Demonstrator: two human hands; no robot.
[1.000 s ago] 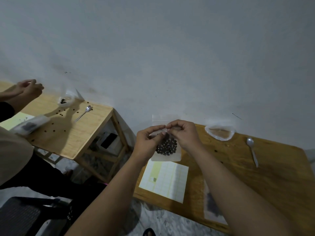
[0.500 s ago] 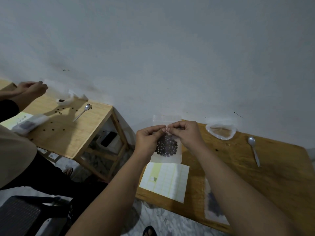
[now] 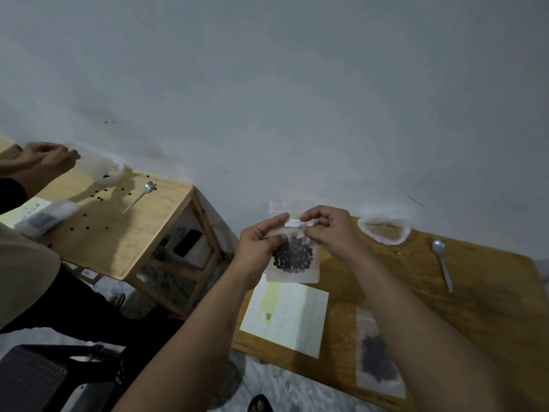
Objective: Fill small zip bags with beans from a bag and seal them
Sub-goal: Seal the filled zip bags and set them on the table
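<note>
I hold a small clear zip bag (image 3: 292, 273) upright above the left edge of my wooden table (image 3: 490, 292); dark beans (image 3: 294, 257) fill its lower half. My left hand (image 3: 260, 248) pinches the bag's left side near the top. My right hand (image 3: 332, 233) pinches the strip at the top right, fingertips almost meeting the left ones. A second small bag with beans (image 3: 378, 356) lies flat on the table by my right forearm. The large clear bean bag (image 3: 384, 230) sits open at the back by the wall.
A sheet of white labels (image 3: 286, 316) lies under the held bag. A metal spoon (image 3: 442, 263) lies at the right. Another person's hands (image 3: 47, 157) handle a plastic bag over a second table (image 3: 118, 233) at left, with scattered beans and a spoon (image 3: 139, 196).
The bag and both my hands have stayed close together at the bag's top, fingers shifting slightly along the strip. The other person's hands have lifted their plastic bag.
</note>
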